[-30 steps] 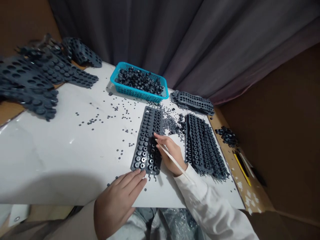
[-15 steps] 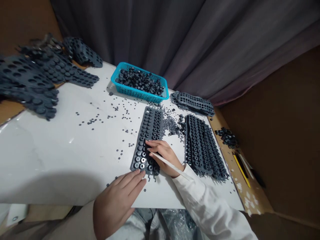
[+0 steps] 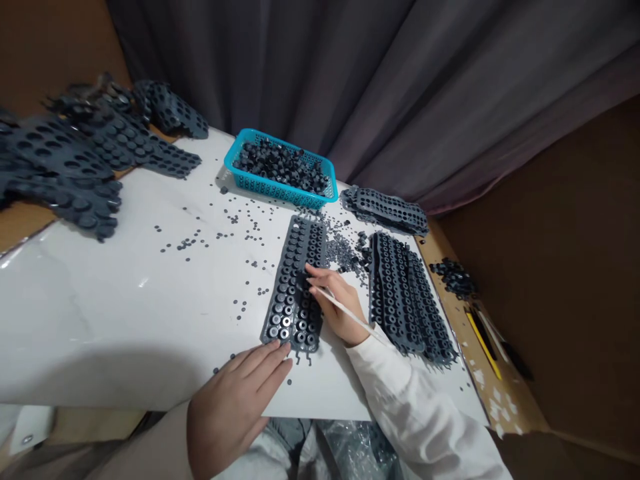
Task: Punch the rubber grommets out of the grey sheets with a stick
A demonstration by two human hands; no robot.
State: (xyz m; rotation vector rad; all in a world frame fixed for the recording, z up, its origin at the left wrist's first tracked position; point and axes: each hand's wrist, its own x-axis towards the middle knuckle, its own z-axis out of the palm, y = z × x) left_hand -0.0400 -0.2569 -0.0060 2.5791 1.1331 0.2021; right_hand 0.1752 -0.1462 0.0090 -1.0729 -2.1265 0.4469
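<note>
A dark grey moulded rubber sheet (image 3: pixel 286 293) with rows of round, ring-topped parts lies lengthwise before me on the white tabletop. My left hand (image 3: pixel 240 393) rests flat, its outstretched fingertips touching the sheet's near edge. In my right hand (image 3: pixel 340 307), a thin white stick-like tool (image 3: pixel 353 315) is pinched like a pen. The fingertips hover at or on the sheet's right-hand rows, around its middle; the tool's tip is hard to make out there. Small dark discs (image 3: pixel 343 252) are heaped just right of the sheet.
A blue basket (image 3: pixel 280 191) full of small dark rubber parts stands at the back. More moulded sheets (image 3: pixel 407 293) lie at right, with a stack (image 3: pixel 385 208) behind and a pile (image 3: pixel 60 160) at far left. A yellow tool (image 3: pixel 483 343) lies by the right cardboard wall.
My right hand, with the white stick, has moved up and slightly right along the sheet, away from me. The left hand has stayed in place.
</note>
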